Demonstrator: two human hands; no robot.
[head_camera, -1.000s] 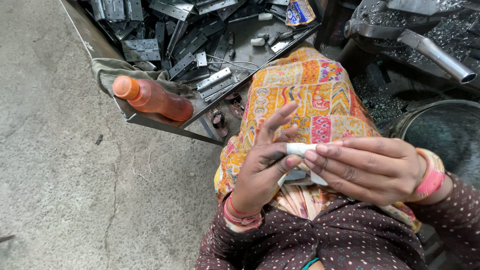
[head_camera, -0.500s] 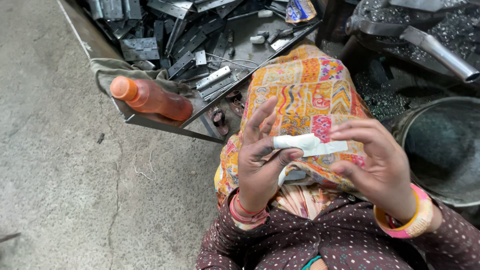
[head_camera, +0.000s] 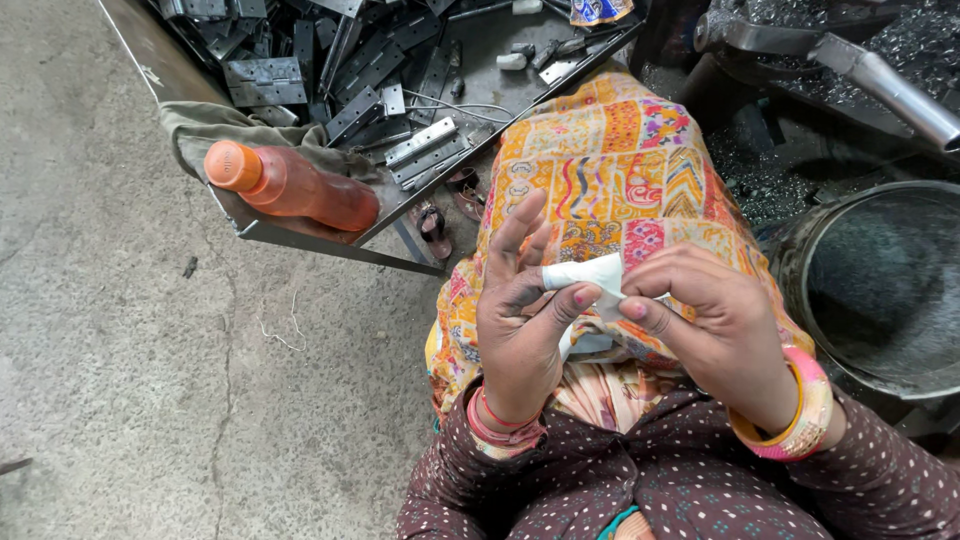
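Two hands: a seated person works a small white strip over a lap draped in bright patterned cloth.
Far left: bare concrete floor (head_camera: 110, 350), cracked, with a loose thread lying on it.
Bench edge: an orange bottle (head_camera: 290, 188) lies on its side on a rag at the rim of the metal tray (head_camera: 300, 238); it looks free to roll off if the tray is knocked.
Tray: heaped with grey metal hinges (head_camera: 350, 90), crowding right up to the knee.
Left hand (head_camera: 520, 320): thumb pressed on the white strip (head_camera: 590, 275), the other fingers spread and lifted.
Strip: held in the air between both hands, above the lap, touching nothing else.
Right hand (head_camera: 715, 320): fingers curled, pinching the strip's other end.
Risk: the hold is by fingertips only, so a slip could drop the strip into the folds of the patterned cloth (head_camera: 610, 170).
Far right: a dark metal drum (head_camera: 880, 290) stands just beside the right wrist and hems in the elbow.
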